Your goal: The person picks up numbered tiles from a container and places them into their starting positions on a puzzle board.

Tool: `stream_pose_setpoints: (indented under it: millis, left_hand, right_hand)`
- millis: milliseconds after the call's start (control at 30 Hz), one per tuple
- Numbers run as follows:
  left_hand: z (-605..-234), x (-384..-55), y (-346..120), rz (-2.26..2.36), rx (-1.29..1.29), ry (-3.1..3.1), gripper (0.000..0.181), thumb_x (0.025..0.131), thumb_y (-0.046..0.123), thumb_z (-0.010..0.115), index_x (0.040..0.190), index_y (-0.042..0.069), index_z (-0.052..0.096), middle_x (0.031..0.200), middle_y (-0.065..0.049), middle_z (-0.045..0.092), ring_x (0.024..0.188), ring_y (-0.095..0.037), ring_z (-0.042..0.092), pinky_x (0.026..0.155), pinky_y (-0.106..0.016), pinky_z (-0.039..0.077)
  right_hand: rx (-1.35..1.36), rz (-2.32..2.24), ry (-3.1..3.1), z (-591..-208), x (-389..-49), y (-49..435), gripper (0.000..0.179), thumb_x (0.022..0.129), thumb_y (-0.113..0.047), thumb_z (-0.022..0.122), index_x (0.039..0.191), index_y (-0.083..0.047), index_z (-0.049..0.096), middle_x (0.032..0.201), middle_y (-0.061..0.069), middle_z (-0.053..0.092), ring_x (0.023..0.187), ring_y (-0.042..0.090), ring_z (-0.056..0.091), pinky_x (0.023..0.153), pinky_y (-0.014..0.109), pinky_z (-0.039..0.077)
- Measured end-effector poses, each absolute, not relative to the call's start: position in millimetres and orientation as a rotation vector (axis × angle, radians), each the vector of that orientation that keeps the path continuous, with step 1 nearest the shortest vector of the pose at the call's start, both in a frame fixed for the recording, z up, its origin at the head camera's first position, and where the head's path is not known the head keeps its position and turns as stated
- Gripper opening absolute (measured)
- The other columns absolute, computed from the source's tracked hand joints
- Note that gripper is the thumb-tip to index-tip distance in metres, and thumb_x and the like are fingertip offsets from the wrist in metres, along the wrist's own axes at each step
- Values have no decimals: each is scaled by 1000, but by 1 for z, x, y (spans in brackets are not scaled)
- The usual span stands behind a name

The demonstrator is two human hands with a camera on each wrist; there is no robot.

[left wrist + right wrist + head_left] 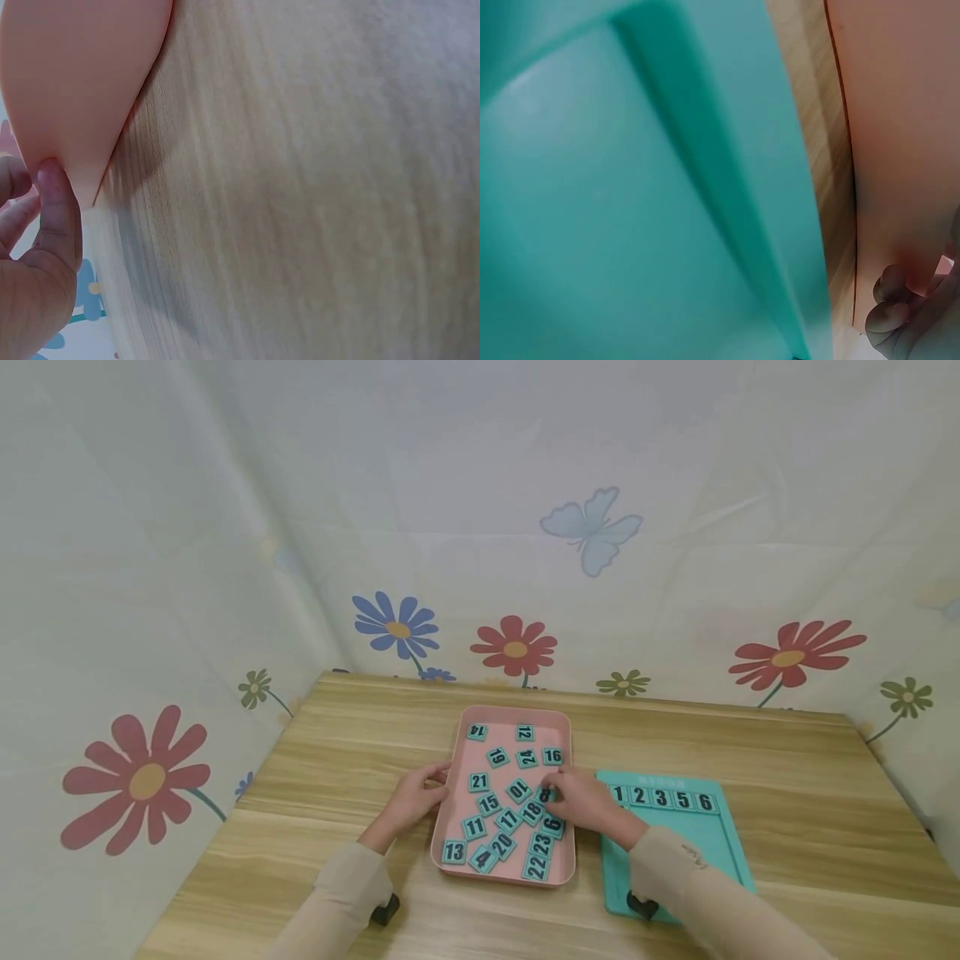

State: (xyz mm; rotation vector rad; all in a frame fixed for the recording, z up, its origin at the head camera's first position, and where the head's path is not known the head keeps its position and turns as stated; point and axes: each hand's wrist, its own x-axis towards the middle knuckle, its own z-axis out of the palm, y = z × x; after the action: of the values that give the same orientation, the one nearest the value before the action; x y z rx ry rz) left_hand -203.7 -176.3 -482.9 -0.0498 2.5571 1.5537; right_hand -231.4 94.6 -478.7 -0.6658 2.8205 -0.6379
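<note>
Left hand [411, 797] grips a pink rectangular plastic tray [501, 731]; right hand [583, 799] rests its fingers among square teal number tiles [508, 820] inside, grasp unclear. Likely selecting one; next calls for lifting it to the teal rectangular board [701, 828], right of those fingers.

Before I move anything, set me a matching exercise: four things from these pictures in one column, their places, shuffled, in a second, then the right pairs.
Things
1. Left hand
2. Right hand
3. 13 tile
4. Teal board

Places, seen from the head view
A. Flat on the table, to the right of the pink tray
B. Inside the tray, in its near left corner
C. At the tray's left side, holding its edge
D. Reaching in over the tray's right edge

Pairs: 1-C, 2-D, 3-B, 4-A
</note>
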Motion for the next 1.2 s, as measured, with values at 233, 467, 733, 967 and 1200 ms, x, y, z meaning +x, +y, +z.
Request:
stream_pose_setpoints:
  millis: [233, 467, 733, 967, 1200]
  left_hand:
    - [-483, -203, -176, 1547, -53, 2558, 45, 82, 2, 51, 127, 6, 47, 105, -14, 53, 83, -19, 61, 62, -26, 55]
    - [-483, -204, -176, 1551, -54, 2551, 45, 82, 1, 51, 127, 5, 47, 105, -15, 53, 83, -20, 61, 63, -26, 56]
    - [-473, -199, -174, 1586, -35, 2533, 45, 82, -2, 50, 127, 1, 46, 105, -20, 52, 86, -28, 61, 65, -32, 56]
    - [-465, -196, -172, 1584, -20, 2529, 45, 82, -2, 49, 127, -1, 44, 105, -21, 52, 88, -31, 60, 66, -34, 56]
    - [-483, -204, -176, 1553, -49, 2558, 45, 82, 0, 50, 126, 4, 47, 105, -16, 53, 83, -20, 61, 63, -27, 56]
  right_hand:
    - [-657, -634, 2825, -482, -234, 94, 28, 72, -17, 68, 99, -13, 64, 80, -2, 52, 66, 10, 45, 52, 19, 40]
    - [-629, -667, 2825, -481, -234, 95, 31, 71, -19, 69, 101, -11, 64, 80, -1, 50, 63, 10, 45, 50, 19, 39]
    - [-596, -795, 2806, -471, -233, 98, 31, 71, -24, 69, 99, -11, 65, 98, 7, 54, 65, 10, 48, 49, 20, 41]
    - [-555, -836, 2808, -453, -234, 108, 34, 70, -23, 70, 101, -13, 65, 105, 5, 54, 79, 16, 50, 61, 24, 47]
    - [-635, -855, 2825, -440, -235, 128, 32, 71, -19, 67, 102, -13, 64, 94, 2, 54, 83, 20, 52, 62, 24, 46]
